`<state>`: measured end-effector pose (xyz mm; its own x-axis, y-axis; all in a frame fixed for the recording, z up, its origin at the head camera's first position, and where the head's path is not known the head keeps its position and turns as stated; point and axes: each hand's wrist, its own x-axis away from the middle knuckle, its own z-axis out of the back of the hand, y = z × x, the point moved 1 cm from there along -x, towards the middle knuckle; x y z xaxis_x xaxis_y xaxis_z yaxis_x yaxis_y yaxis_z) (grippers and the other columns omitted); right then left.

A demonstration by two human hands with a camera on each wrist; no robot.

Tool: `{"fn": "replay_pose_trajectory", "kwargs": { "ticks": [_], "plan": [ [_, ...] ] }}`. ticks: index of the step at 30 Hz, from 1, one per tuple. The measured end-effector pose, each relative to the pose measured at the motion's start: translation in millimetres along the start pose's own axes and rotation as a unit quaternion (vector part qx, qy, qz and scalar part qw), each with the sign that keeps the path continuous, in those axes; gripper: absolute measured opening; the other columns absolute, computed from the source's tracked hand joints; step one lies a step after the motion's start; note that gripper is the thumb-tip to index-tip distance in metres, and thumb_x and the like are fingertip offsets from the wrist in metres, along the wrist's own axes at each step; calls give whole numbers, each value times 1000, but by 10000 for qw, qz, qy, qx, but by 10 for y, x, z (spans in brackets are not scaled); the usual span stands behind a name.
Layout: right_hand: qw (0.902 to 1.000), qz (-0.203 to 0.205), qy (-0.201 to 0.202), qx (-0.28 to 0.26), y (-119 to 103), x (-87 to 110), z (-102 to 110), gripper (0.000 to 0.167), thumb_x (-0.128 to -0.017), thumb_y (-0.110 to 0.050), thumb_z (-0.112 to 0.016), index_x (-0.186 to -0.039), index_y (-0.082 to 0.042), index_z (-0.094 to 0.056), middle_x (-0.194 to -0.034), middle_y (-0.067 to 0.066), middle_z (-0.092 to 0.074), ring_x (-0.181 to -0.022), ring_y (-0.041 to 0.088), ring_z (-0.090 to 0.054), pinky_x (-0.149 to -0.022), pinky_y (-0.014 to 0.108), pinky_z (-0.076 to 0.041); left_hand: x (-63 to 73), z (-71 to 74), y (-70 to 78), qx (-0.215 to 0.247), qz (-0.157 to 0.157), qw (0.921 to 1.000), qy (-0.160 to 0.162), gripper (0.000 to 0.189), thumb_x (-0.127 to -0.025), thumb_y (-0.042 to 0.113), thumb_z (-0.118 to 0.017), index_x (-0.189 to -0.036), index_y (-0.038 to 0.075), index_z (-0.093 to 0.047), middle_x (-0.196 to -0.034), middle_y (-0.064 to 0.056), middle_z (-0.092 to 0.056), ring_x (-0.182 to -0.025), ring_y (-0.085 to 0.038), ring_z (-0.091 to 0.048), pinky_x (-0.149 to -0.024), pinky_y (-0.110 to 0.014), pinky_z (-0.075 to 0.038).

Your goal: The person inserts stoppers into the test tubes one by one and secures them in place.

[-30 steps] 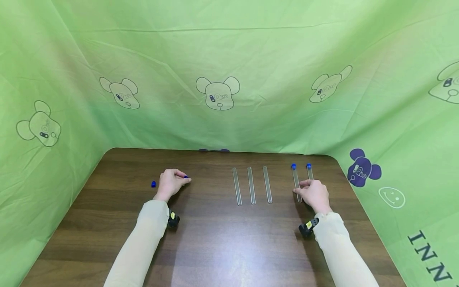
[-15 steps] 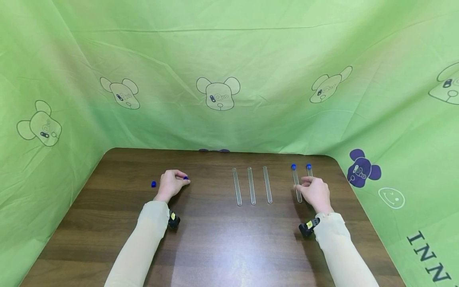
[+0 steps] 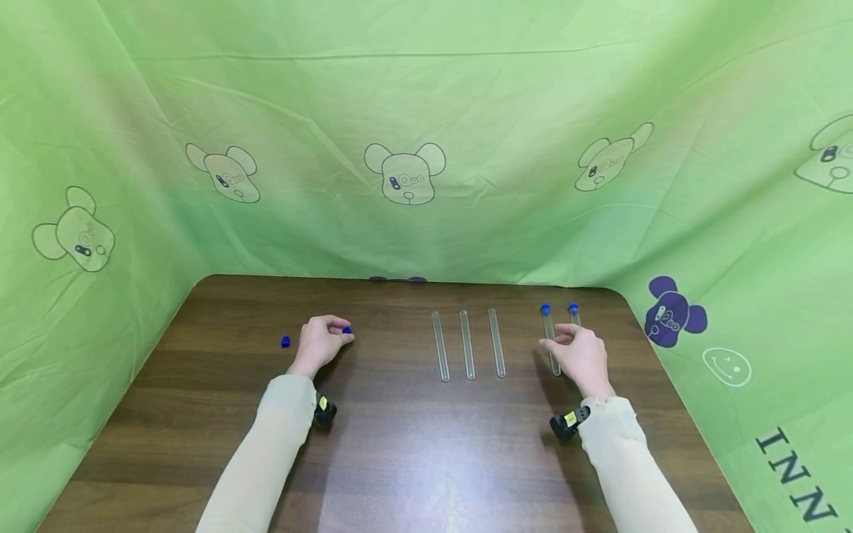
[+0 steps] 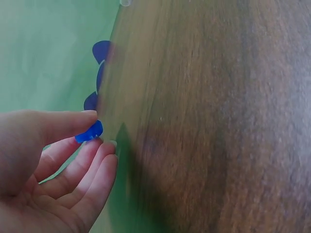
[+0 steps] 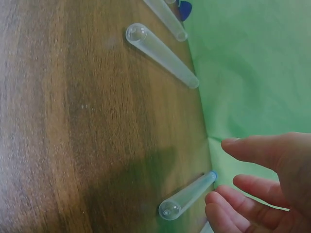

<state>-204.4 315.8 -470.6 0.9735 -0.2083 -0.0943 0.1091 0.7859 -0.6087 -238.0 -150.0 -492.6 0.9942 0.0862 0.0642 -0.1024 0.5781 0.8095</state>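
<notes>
My left hand (image 3: 318,345) pinches a small blue cap (image 4: 90,132) between thumb and fingertips, over the left part of the table. Left of that hand lies another blue cap (image 3: 285,342). My right hand (image 3: 583,358) hovers over a blue-capped test tube (image 3: 548,327), its thumb and fingers apart with nothing between them in the right wrist view. Partly behind this hand, a second blue-capped test tube (image 3: 576,319) lies to the right. Three clear test tubes, the left (image 3: 440,348), middle (image 3: 467,346) and right (image 3: 497,344), lie side by side without caps.
The brown wooden table (image 3: 400,459) is bordered by a green cloth (image 3: 406,89) along its back and sides. Each wrist carries a small black camera, one on the left (image 3: 324,410) and one on the right (image 3: 569,423).
My right hand has let go of the capped test tube and lifted slightly away. The left hand stays nearly in place, still pinching its cap, which shows a little more.
</notes>
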Motion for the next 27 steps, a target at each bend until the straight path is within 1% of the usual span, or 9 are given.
{"fn": "replay_pose_trajectory", "kwargs": {
  "ticks": [5,10,18,22,27],
  "plan": [
    [10000,-4,18,-85,-59,22,2,54,-90,-28,-77,-129,6,-64,-109,23,-71,-106,44,-63,-90,56,-46,12,-15,12,98,59,9999,66,23,-86,12,-83,-106,3,-76,-93,-9,-72,-92,-26,-67,-85,-44,-53],
    [9999,53,63,-147,-114,42,0,53,-90,-26,-77,-129,6,-64,-109,23,-71,-106,44,-64,-91,56,-46,28,-57,19,118,-20,9999,85,19,-85,11,-83,-100,3,-76,-88,-6,-72,-87,-24,-67,-84,-43,-53],
    [9993,88,141,-326,-198,79,-56,50,-90,-26,-78,-128,4,-66,-108,21,-72,-102,40,-67,-93,53,-46,51,-136,6,152,-142,9997,125,18,-83,10,-85,-98,4,-77,-84,-2,-72,-85,-22,-67,-82,-41,-53],
    [9990,148,199,-366,-241,92,-124,48,-89,-25,-79,-126,4,-67,-106,20,-73,-102,39,-67,-92,52,-46,72,-166,13,190,-191,9995,184,18,-82,9,-85,-97,4,-78,-82,-2,-72,-84,-23,-67,-81,-41,-53],
    [9987,196,152,-454,-299,112,-225,48,-88,-26,-79,-125,2,-68,-103,17,-73,-96,35,-70,-87,48,-50,105,-206,36,259,-216,9992,193,18,-82,9,-85,-98,4,-78,-83,-2,-71,-85,-23,-67,-81,-40,-53]
  ]
}}
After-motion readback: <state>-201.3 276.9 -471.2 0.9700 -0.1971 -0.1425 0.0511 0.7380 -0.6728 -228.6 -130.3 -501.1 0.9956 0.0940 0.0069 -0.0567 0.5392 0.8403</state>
